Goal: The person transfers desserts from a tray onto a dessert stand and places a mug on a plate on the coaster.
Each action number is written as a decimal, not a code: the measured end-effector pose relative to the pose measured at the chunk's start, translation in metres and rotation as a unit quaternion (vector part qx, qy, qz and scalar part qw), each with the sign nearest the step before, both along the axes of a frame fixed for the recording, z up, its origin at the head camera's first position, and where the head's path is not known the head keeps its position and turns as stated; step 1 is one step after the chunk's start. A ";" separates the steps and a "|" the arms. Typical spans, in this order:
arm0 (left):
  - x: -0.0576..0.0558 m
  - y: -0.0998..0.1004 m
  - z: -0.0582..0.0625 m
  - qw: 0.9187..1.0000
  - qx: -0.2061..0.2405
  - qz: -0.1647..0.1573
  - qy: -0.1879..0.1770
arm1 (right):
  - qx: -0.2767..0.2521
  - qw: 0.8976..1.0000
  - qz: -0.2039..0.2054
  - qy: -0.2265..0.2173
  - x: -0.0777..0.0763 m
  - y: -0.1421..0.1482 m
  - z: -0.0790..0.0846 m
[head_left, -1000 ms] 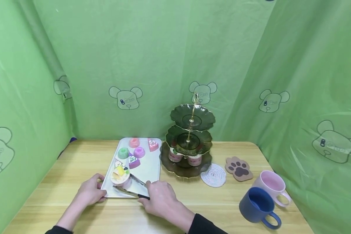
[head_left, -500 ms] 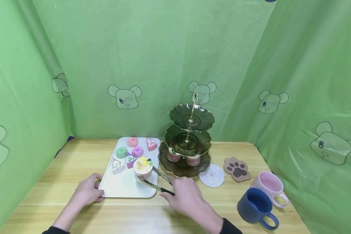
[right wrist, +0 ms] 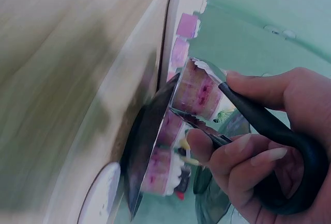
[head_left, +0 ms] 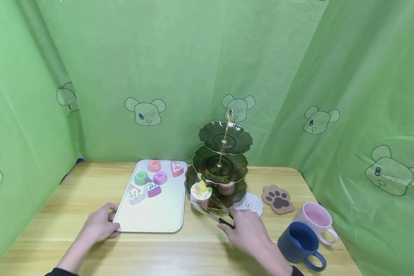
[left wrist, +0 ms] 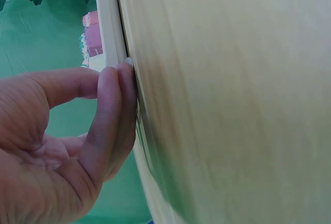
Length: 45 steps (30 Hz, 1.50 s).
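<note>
My right hand [head_left: 247, 230] grips black-handled serving tongs [right wrist: 261, 118], with its thumb on one handle and fingers curled round the other. Between the tong tips sits a toy dessert cup [head_left: 201, 194] with layered pink and cream sides and fruit on top. It overlaps the front left edge of the bottom plate of a dark three-tier cake stand [head_left: 240, 187]. Two similar cups stand on that plate, partly hidden under the middle tier. At the left, my left hand [head_left: 98, 224] pinches the near left corner of a white tray [head_left: 158, 220] between thumb and fingers.
Toy cake slices [head_left: 153, 188] and small ring-shaped sweets [head_left: 141, 178] lie on the tray's back left. Right of the stand are a white woven coaster [head_left: 253, 203], a paw-shaped coaster [head_left: 279, 200], a pink mug [head_left: 315, 215] and a blue mug [head_left: 293, 243].
The right hand has carried the dessert cup in the tongs rightward from the tray to the stand's bottom plate. The left hand has kept its place at the tray's corner.
</note>
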<state>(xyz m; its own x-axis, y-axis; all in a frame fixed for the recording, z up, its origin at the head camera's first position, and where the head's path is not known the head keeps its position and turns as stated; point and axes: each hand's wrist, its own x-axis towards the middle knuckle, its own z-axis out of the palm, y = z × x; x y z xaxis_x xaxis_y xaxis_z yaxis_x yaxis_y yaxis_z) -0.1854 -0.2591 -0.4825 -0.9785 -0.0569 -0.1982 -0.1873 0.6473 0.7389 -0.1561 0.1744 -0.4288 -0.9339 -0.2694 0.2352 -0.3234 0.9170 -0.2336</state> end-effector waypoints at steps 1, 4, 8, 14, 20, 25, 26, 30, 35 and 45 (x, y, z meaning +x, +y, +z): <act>0.000 0.000 0.000 1.000 0.000 0.000 0.000 | 0.001 1.000 -0.004 -0.003 0.000 0.003 0.000; 0.000 0.000 -0.001 1.000 0.003 0.001 0.000 | 0.008 1.000 -0.014 -0.014 0.000 0.011 0.003; -0.001 0.000 -0.001 1.000 0.004 0.004 -0.002 | 0.005 0.999 -0.031 -0.034 -0.001 0.018 0.005; -0.001 0.000 0.000 1.000 0.002 0.005 -0.002 | 0.002 0.998 -0.051 -0.039 -0.005 0.026 0.004; 0.001 -0.001 0.001 1.000 0.002 0.005 -0.001 | 0.007 0.998 -0.053 -0.041 -0.010 0.031 -0.001; 0.003 -0.001 -0.001 1.000 0.005 0.005 -0.006 | 0.008 0.998 -0.056 -0.040 -0.013 0.032 -0.006; 0.003 -0.001 -0.002 1.000 0.005 0.005 -0.006 | 0.008 0.998 -0.058 -0.040 -0.014 0.032 -0.007; 0.004 0.000 -0.002 1.000 0.011 0.009 -0.003 | 0.006 0.997 -0.067 -0.044 -0.018 0.031 -0.010; 0.003 0.001 -0.001 1.000 0.015 0.009 -0.003 | 0.005 0.995 -0.084 -0.048 -0.025 0.031 -0.013; 0.001 0.000 0.000 1.000 0.006 0.005 -0.001 | 0.010 0.994 -0.093 -0.051 -0.035 0.031 -0.016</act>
<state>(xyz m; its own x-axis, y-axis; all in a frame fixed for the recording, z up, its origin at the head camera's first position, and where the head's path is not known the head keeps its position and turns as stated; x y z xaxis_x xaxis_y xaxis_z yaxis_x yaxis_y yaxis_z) -0.1848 -0.2591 -0.4830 -0.9773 -0.0649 -0.2017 -0.1963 0.6359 0.7464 -0.1915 0.2056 -0.4452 -0.9868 -0.0928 0.1325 -0.1225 0.9637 -0.2373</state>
